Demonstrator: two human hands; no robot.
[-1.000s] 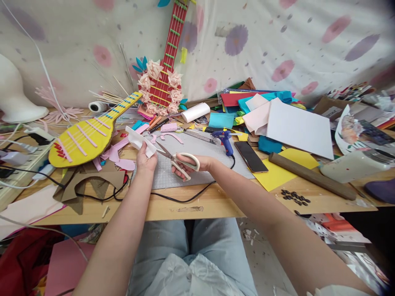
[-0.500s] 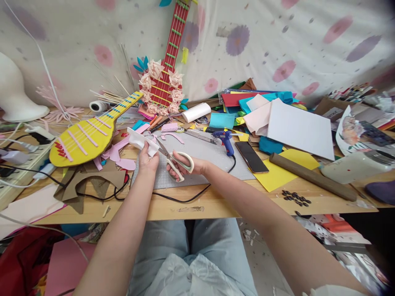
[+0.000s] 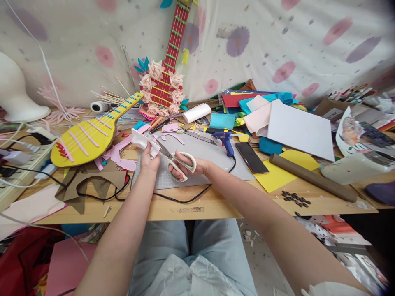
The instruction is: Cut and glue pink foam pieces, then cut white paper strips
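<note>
Scissors with cream loop handles and slim metal blades (image 3: 170, 156) are pointing leftward above the wooden desk (image 3: 216, 210), their tips nearing the right edge of a small, curling white sheet (image 3: 138, 139); whether they are touching it is hard to tell. The right hand (image 3: 199, 165) is gripping the handles, and the left hand (image 3: 150, 159) is pinching the sheet. Cutting is apparently going on unfinished: the sheet is looking like one piece, and how much is remaining is not showing.

A grey gridded mat (image 3: 237, 168) is lying beneath both hands, with a blue glue gun (image 3: 227, 144) resting on it and a black phone (image 3: 251, 157) lying just beside. Loose flat pink scraps (image 3: 126, 164) are crowding the left hand's side, near a yellow lute-shaped craft piece with pink strips (image 3: 82, 142). A thin black cord (image 3: 182, 201) is curving below the mat, while nothing is blocking the blades.
</note>
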